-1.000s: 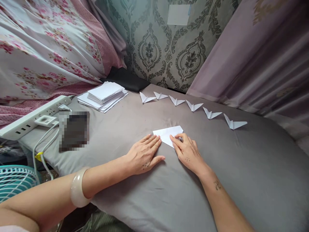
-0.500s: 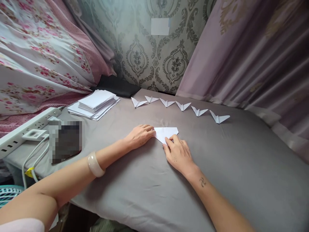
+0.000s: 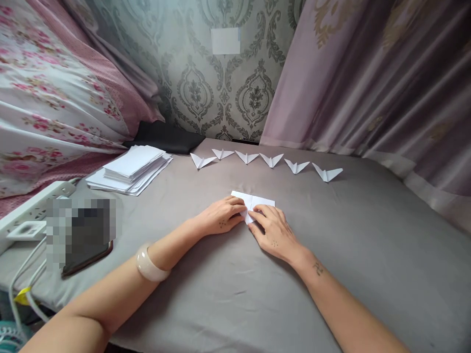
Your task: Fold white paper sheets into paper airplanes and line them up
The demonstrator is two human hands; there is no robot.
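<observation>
Between my hands, on the grey-covered surface, lies a white folded sheet of paper (image 3: pixel 250 200) with a straight far edge, a crease down its middle and a point toward me. My left hand (image 3: pixel 226 214) grips its left side, fingers bent over the paper near the crease. On the right side, my right hand (image 3: pixel 274 225) holds it with thumb and fingers close to the point. My fingertips nearly meet there and hide part of the folds. Beyond, several folded paper planes (image 3: pixel 271 160) stand in a row, wings spread.
A stack of white paper (image 3: pixel 128 169) sits at the back left, by a black folded item (image 3: pixel 169 137). Nearer left are a phone (image 3: pixel 86 245), partly blurred out, a white power strip (image 3: pixel 40 208) and cables. Curtains (image 3: pixel 331 88) hang on both sides.
My left hand has moved from the paper's left corner in toward the middle and nearer me. The paper now shows a wider far edge and a centre crease. The view has shifted slightly right.
</observation>
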